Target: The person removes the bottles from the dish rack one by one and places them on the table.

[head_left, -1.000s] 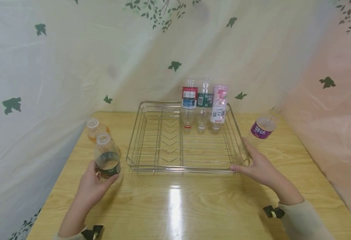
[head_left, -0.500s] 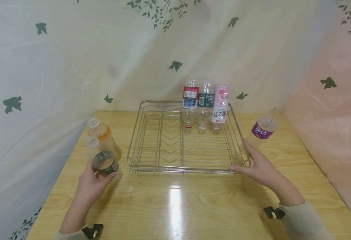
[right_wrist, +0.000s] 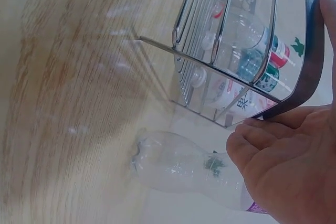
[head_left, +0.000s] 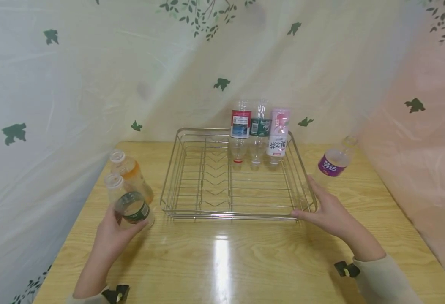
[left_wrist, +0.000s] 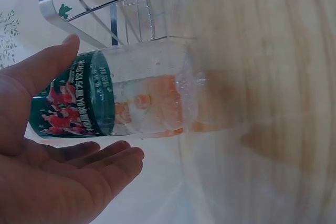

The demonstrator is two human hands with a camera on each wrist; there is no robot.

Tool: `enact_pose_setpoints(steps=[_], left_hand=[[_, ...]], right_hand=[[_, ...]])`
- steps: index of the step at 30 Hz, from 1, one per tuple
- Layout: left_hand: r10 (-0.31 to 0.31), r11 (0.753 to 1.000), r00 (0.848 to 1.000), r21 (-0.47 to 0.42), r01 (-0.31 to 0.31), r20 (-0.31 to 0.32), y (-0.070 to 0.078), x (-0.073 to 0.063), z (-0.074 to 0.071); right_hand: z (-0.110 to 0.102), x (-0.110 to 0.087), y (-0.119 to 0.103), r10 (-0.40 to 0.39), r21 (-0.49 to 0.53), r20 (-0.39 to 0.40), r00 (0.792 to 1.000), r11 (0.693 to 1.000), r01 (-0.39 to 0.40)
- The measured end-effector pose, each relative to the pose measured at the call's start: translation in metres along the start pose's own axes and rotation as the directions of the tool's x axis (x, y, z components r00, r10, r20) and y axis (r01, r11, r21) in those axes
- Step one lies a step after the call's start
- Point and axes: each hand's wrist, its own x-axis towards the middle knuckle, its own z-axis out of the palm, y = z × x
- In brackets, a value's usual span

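Around a clear plastic bottle with a green label [left_wrist: 68, 98] lies my left hand [head_left: 113, 236], the thumb along the label's edge and the extended fingers [left_wrist: 118, 166] on the other side, with a gap to the bottle. The bottle stands upright on the table at the left. My right hand [head_left: 328, 215] grips the near right corner of a wire dish rack [head_left: 230, 214]. Its thumb [right_wrist: 329, 11] is on the rim and its fingers are below. Upside down at the rack's back right are bottles with a red label [head_left: 241, 124], a green label [head_left: 260, 126] and a pink label [head_left: 279, 126].
Behind the left hand's bottle stands one with an orange band [head_left: 132, 172]. A purple-labelled bottle [head_left: 330, 165] stands right of the rack, close to the right hand. A leaf-patterned curtain [head_left: 150, 63] borders the wooden table [head_left: 192, 261] at the back and sides.
The green-labelled bottle's neck has swung left and towards me, showing more of the orange-banded bottle behind. My left hand has shifted slightly left. The right hand and rack stay put.
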Motion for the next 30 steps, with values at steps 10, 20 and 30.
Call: enact_pose_setpoints(steps=[10,20,30], left_hand=[[0.064,0.998,0.994,-0.010,-0.066,-0.088,0.016,-0.009,-0.012],[0.018,1.000,0.994,-0.021,-0.020,-0.106,0.039,-0.015,-0.024],[-0.005,1.000,0.989,-0.026,0.001,-0.147,0.054,-0.014,-0.033]], right_hand=[[-0.001,-0.001,-0.003,0.001,-0.008,-0.009,1.000,1.000,-0.001],[-0.001,-0.002,-0.001,-0.008,-0.015,-0.004,1.000,1.000,0.008],[-0.001,-0.002,-0.001,-0.003,-0.012,-0.012,1.000,1.000,0.003]])
